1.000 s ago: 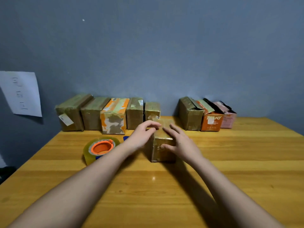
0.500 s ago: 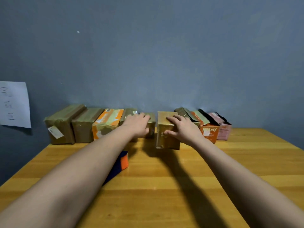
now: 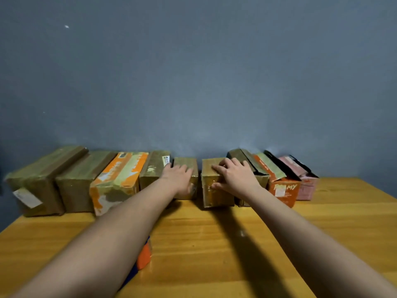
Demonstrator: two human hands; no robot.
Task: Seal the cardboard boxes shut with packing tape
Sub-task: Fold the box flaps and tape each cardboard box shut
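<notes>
Now I am watching both bare arms reaching across the table (image 3: 214, 244) toward a row of boxes lined up against the grey wall (image 3: 214, 72).

Right hand (image 3: 235, 178) is gripping the small taped box (image 3: 211, 186), fingers curled over its top and thumb pressing its near face. That box is sitting in the row, just right of centre, with a narrow gap on its left.

Left hand (image 3: 179, 179) is resting flat on the short box (image 3: 187, 166) beside that gap, fingers relaxed and spread over the top and front, not curling round anything.

Row, left to right: two long brown boxes (image 3: 40, 181), taped over, the outer one carrying a white label; an orange box (image 3: 116, 181) with worn print; a narrow brown box (image 3: 152, 171); then the two boxes under the hands. Right of them, a brown box with raised flaps (image 3: 247, 160), mostly hidden behind the right hand; an orange box with white lettering (image 3: 281, 188), flap standing up; a pink box (image 3: 305, 186) at the end, flaps likewise up.

Under the left forearm, an orange and blue object (image 3: 144, 257) is lying on the table, mostly covered by the arm; I cannot tell what it is.
</notes>
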